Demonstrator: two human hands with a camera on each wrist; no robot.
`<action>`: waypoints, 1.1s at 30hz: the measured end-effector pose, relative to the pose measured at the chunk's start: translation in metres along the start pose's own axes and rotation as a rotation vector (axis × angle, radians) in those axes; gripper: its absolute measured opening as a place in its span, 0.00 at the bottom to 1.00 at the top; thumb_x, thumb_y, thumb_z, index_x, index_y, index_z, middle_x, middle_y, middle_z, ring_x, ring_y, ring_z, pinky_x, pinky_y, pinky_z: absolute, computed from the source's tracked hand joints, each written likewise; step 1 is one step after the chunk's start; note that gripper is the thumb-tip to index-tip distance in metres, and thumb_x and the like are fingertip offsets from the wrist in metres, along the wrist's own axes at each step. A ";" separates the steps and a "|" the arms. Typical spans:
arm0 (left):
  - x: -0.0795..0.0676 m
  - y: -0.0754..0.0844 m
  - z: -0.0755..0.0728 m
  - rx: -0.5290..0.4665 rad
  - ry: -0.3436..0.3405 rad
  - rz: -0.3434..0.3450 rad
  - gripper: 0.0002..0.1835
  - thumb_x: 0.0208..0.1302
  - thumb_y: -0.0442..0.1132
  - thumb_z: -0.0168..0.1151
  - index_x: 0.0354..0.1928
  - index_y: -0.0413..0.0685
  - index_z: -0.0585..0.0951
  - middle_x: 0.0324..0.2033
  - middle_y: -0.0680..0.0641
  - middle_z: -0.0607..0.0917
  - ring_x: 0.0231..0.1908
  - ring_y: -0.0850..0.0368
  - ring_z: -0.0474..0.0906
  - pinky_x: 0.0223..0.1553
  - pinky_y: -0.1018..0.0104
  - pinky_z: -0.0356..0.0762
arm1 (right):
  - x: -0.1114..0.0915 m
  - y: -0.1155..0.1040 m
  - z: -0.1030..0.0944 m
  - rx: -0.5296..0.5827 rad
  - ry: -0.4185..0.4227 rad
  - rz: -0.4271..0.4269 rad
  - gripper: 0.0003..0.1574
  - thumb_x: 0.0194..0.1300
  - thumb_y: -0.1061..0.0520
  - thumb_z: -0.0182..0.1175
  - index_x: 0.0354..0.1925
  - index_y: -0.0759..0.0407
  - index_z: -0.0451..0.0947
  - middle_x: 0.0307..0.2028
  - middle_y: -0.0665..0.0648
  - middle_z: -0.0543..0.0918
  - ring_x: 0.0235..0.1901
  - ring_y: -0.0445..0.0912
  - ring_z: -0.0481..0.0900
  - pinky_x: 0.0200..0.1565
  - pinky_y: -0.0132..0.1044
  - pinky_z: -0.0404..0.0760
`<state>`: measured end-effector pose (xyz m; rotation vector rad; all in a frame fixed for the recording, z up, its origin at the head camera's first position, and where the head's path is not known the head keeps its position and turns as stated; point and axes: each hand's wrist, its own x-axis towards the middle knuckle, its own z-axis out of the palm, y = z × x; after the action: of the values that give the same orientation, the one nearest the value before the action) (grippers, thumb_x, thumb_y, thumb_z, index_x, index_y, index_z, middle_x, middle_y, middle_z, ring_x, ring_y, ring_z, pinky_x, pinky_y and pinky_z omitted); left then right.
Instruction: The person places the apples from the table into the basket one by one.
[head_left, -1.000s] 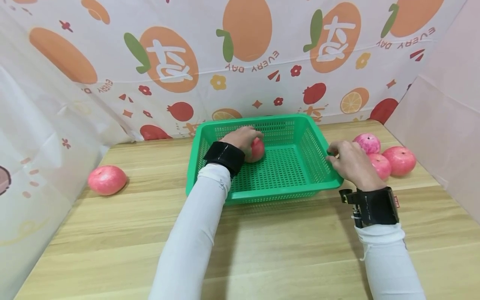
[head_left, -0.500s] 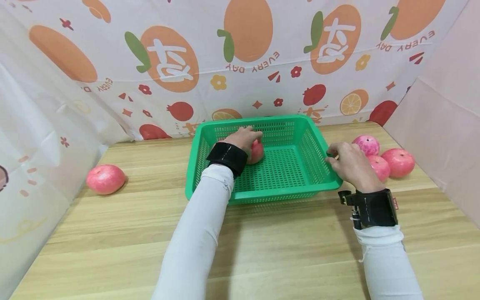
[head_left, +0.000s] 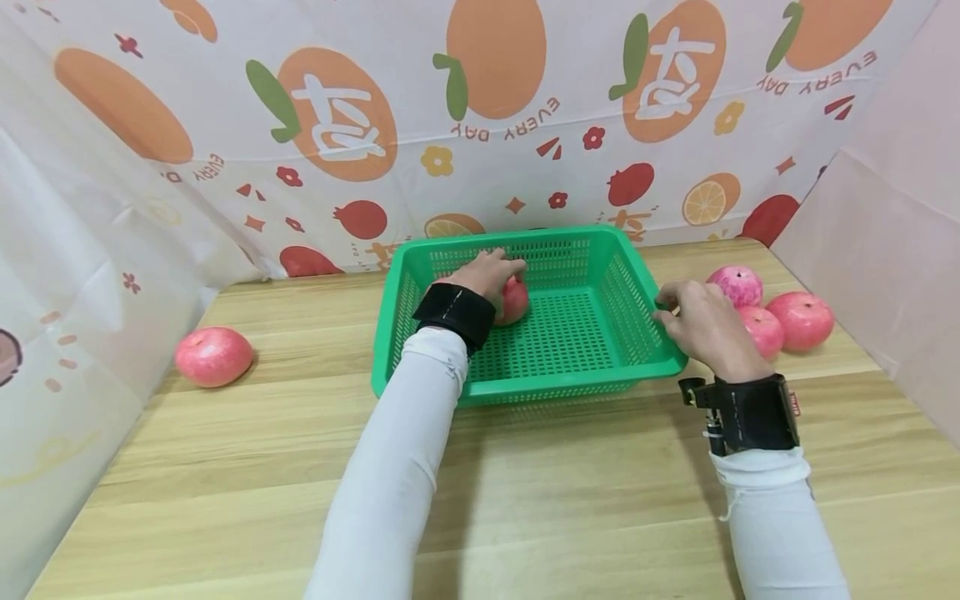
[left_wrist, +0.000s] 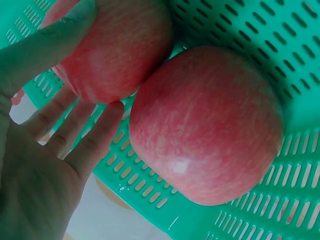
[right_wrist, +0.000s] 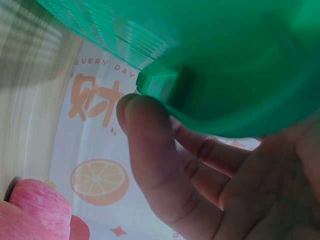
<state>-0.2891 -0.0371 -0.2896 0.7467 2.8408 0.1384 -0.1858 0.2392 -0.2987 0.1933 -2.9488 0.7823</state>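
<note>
We note the left hand (head_left: 483, 277) grasping one apple (left_wrist: 127, 45) beside a second apple (left_wrist: 205, 125) at left inside the green basket (head_left: 555, 385), the right hand (head_left: 701, 327) pinching the basket at its right edge.

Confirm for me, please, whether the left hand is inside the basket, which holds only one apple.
The count is wrong: the left wrist view shows two in the basket, one apple at the left hand, another apple beside it; the hand is indeed inside.
</note>
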 end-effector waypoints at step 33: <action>-0.006 -0.013 -0.029 0.058 0.068 0.099 0.23 0.67 0.38 0.69 0.63 0.47 0.79 0.60 0.41 0.74 0.60 0.45 0.70 0.54 0.50 0.79 | 0.000 -0.001 0.001 -0.011 0.006 -0.010 0.14 0.71 0.67 0.59 0.49 0.79 0.79 0.43 0.76 0.82 0.39 0.62 0.80 0.42 0.56 0.84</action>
<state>-0.2964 -0.0527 -0.2619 0.9123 2.8833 0.0981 -0.1858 0.2379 -0.2988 0.2050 -2.9434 0.7645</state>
